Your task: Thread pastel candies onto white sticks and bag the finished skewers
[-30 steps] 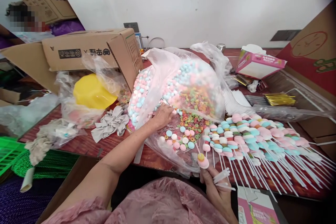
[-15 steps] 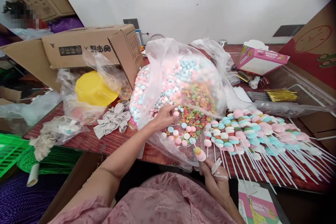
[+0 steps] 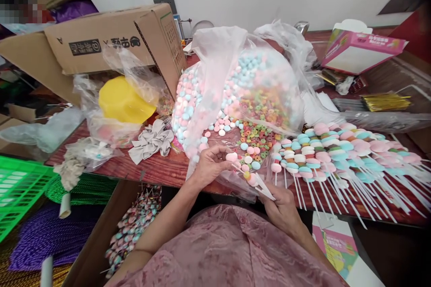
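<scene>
My left hand [image 3: 209, 166] pinches a pink candy disc [image 3: 231, 157] at the tip of a white stick [image 3: 261, 187]. My right hand [image 3: 282, 206] grips that stick, which carries a yellow ring and a pink piece, along with spare white sticks. Both hands hover at the table's near edge, just in front of the open clear plastic bag [image 3: 235, 80] of pink, blue and white discs and coloured rings [image 3: 257, 136]. To the right lies a spread of several finished candy skewers [image 3: 336, 157], sticks pointing toward me.
A cardboard box [image 3: 111, 40] and a bagged yellow object [image 3: 123, 103] stand at the left, beside a grey cloth [image 3: 151, 141]. A pink carton [image 3: 360, 49] and gold twist ties [image 3: 384, 102] lie at the back right. A green crate [image 3: 16, 188] and a box of wrapped skewers [image 3: 133, 228] sit below.
My left hand drew back out of the bag with a pink disc and met the stick. My right hand rose slightly toward it. The view tilted down.
</scene>
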A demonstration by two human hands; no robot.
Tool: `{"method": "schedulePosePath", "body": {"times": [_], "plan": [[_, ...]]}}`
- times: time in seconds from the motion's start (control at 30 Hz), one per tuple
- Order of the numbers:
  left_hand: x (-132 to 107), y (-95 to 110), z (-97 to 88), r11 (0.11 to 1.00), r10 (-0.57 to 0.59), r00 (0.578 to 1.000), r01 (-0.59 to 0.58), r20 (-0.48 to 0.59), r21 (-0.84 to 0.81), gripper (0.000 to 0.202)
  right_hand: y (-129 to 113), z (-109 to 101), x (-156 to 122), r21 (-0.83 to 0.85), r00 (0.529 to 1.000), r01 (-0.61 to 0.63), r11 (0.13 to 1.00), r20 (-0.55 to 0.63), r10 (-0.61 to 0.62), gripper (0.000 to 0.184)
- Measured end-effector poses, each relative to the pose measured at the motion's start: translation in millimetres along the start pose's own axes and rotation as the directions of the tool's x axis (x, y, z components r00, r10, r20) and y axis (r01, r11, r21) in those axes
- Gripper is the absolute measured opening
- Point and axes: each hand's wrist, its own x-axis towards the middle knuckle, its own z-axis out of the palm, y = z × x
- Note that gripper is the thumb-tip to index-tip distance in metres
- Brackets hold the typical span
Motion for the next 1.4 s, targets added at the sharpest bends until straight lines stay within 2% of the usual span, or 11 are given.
{"method": "schedulePosePath", "body": {"times": [0.2, 0.3, 0.43, 0.53, 0.7, 0.8, 0.93, 1.1, 1.23, 1.3, 1.4], "plan": [[-5.1, -1.0, -2.5, 0.999, -0.045, 0.999, 0.046, -0.023, 0.023, 0.044, 1.7, -6.0, -10.5, -0.026, 1.0, -0.013, 1.0, 0.021, 0.013, 0.032], [-7.8, -1.6, 0.4, 0.997, -0.029, 0.999, 0.031, -0.018, 0.068, 0.046, 4.4, -10.3, -11.7, -0.086, 0.998, 0.011, 0.996, 0.068, -0.005, 0.034], [-11.5, -3.5, 3.8, 0.97, 0.092, 0.995, -0.082, -0.036, 0.228, 0.041, 7.3, -12.6, -12.8, -0.25, 0.995, 0.065, 0.966, 0.084, -0.046, 0.043], [-15.2, -4.5, 5.8, 0.904, 0.237, 0.971, -0.209, -0.029, 0.373, 0.035, 9.9, -9.9, -15.5, -0.389, 0.996, 0.093, 0.916, 0.048, -0.081, 0.046], [-21.4, -1.4, 8.4, 0.819, 0.378, 0.926, -0.336, 0.005, 0.464, 0.025, 15.3, -0.3, -18.3, -0.442, 0.999, 0.043, 0.896, 0.023, -0.037, 0.049], [-20.5, -2.0, 5.6, 0.815, 0.403, 0.915, -0.348, -0.022, 0.464, 0.02, 14.9, 3.4, -16.7, -0.395, 0.999, 0.039, 0.918, 0.007, -0.04, 0.048], [-15.1, -9.6, 0.3, 0.793, 0.458, 0.888, -0.385, -0.045, 0.472, 0.017, 7.5, 5.0, -12.5, -0.201, 0.992, 0.128, 0.971, 0.026, -0.125, 0.051], [-13.2, -13.9, -0.1, 0.62, 0.601, 0.794, -0.533, 0.088, 0.576, 0.011, -2.6, 10.9, -7.6, -0.001, 0.991, 0.125, 0.992, 0.049, -0.125, 0.046], [-13.1, -10.7, -2.2, 0.47, 0.604, 0.76, -0.583, 0.241, 0.662, 0.015, -6.9, 13.9, -4.2, 0.078, 0.993, 0.089, 0.993, 0.066, -0.094, 0.037], [-11.8, -10.9, -3.9, 0.448, 0.606, 0.746, -0.606, 0.274, 0.657, 0.016, -7.3, 13.1, -3.1, 0.125, 0.995, 0.041, 0.991, 0.082, -0.052, 0.034], [-8.7, -14.1, -3.9, 0.475, 0.654, 0.717, -0.636, 0.24, 0.608, 0.016, -3.4, 14.1, -3.0, 0.202, 0.997, -0.037, 0.979, 0.081, 0.021, 0.031]]}}
